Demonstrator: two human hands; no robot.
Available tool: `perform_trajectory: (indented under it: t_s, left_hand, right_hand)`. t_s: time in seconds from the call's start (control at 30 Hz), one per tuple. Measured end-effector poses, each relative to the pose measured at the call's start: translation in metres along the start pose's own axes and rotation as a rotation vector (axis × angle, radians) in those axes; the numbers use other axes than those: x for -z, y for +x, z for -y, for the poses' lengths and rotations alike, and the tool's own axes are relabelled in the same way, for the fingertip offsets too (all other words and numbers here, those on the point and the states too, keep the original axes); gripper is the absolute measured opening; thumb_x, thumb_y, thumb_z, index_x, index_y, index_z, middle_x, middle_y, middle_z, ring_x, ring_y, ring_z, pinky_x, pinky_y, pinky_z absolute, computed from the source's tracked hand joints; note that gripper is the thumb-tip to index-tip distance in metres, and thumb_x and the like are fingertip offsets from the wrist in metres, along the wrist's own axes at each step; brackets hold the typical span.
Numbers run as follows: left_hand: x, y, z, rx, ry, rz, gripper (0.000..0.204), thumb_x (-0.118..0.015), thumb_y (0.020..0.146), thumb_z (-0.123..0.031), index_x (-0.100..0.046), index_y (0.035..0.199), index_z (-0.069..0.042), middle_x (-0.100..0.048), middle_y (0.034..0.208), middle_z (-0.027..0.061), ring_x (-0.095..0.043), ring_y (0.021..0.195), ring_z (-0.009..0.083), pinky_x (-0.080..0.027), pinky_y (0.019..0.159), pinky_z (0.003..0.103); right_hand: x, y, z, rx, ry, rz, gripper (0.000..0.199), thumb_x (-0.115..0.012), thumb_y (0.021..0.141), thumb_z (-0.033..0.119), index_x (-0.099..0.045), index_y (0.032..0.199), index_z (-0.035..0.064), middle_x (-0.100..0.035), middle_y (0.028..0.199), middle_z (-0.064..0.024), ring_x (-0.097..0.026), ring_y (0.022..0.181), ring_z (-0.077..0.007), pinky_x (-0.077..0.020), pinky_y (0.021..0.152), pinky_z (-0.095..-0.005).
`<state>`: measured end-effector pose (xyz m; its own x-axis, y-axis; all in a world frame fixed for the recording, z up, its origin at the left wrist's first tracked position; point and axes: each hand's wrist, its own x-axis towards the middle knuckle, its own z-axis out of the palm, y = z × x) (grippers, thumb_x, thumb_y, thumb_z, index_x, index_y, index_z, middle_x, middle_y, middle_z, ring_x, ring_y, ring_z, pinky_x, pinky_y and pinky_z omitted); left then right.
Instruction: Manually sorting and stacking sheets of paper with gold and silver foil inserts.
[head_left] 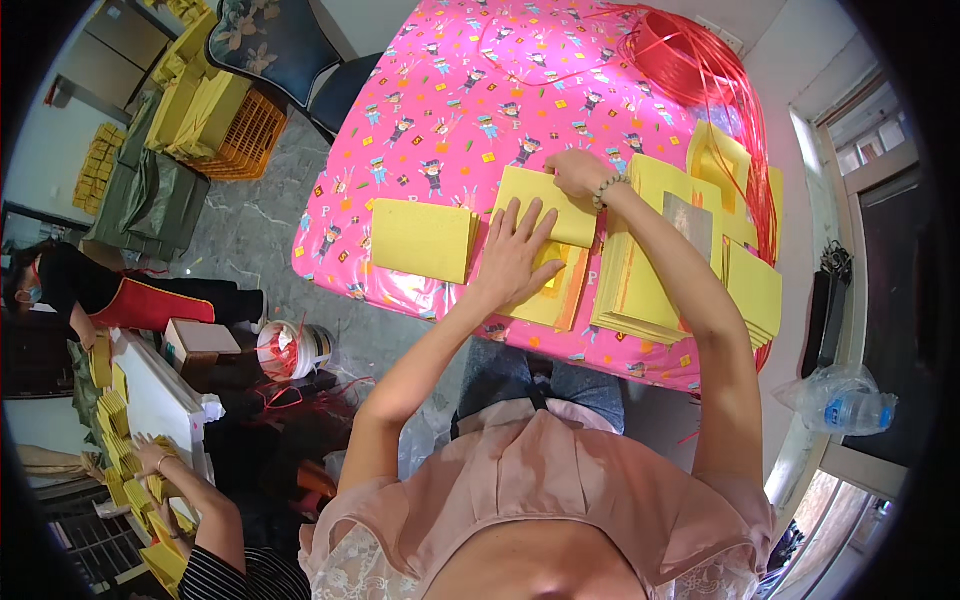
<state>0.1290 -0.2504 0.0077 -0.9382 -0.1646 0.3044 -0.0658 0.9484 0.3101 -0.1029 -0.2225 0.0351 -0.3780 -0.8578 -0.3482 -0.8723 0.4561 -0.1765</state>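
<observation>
On a pink patterned tablecloth [455, 120] in front of me lies a folded sheet of yellow paper [568, 222], with orange-marked sheets [565, 300] showing beneath it. My left hand [515, 262] presses flat on the paper, fingers spread. My right hand [580, 178], with a beaded bracelet at its wrist, is closed at the paper's far right edge, fingers curled around that edge; the fingertips are partly hidden. To the left sits a neat stack of folded yellow paper [420, 240]. Under my right forearm is a bigger pile of yellow paper [640, 265] with orange marks.
A coil of red plastic strapping [675, 55] lies at the far right, strands trailing down the table's right side. More yellow bundles [750, 290] stand there. On the left are a white bucket [292, 348], an orange crate [243, 140], a chair [275, 50] and two co-workers handling yellow paper.
</observation>
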Motion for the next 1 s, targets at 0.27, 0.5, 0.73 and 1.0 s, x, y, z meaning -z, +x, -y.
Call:
perform_trajectory:
  t_s: [0.27, 0.5, 0.73, 1.0]
  left_hand:
    - [-0.003, -0.002, 0.002, 0.007, -0.019, 0.024, 0.072, -0.052, 0.092, -0.054, -0.036, 0.148, -0.011, -0.033, 0.152, 0.0179, -0.025, 0.14, 0.0458, -0.019, 0.115, 0.057]
    - [-0.01, -0.001, 0.002, -0.02, -0.018, -0.005, 0.072, -0.052, 0.091, -0.056, -0.04, 0.146, -0.011, -0.036, 0.15, 0.0189, -0.025, 0.14, 0.0475, -0.02, 0.114, 0.058]
    - [-0.009, -0.005, 0.005, 0.001, 0.005, 0.046, 0.07, -0.048, 0.094, -0.056, -0.037, 0.148, -0.013, -0.032, 0.153, 0.0176, -0.021, 0.142, 0.0457, -0.019, 0.115, 0.057]
    - [-0.009, -0.005, 0.003, -0.003, 0.034, 0.088, 0.074, -0.046, 0.093, -0.059, -0.034, 0.15, -0.012, -0.027, 0.156, 0.0184, -0.017, 0.144, 0.0438, -0.017, 0.117, 0.054]
  right_hand:
    - [0.003, -0.004, 0.009, -0.02, -0.007, 0.01, 0.025, -0.057, 0.083, 0.012, -0.067, 0.106, 0.0081, -0.069, 0.096, -0.0163, -0.065, 0.094, -0.0331, -0.0513, 0.08, -0.0443]
    - [0.002, -0.022, 0.009, 0.008, -0.094, -0.235, 0.024, -0.063, 0.082, 0.014, -0.066, 0.104, 0.0038, -0.069, 0.094, -0.0169, -0.066, 0.094, -0.0328, -0.0529, 0.081, -0.0451]
    - [0.023, -0.064, 0.049, 0.072, -0.207, 0.364, 0.016, -0.07, 0.075, 0.014, -0.067, 0.074, -0.002, -0.068, 0.075, -0.0172, -0.068, 0.073, -0.0338, -0.0533, 0.062, -0.0441]
    - [-0.001, -0.07, 0.047, 0.059, -0.092, 0.371, 0.037, -0.08, 0.065, 0.005, -0.073, 0.101, 0.0034, -0.071, 0.082, -0.0184, -0.071, 0.083, -0.0311, -0.0571, 0.068, -0.0405]
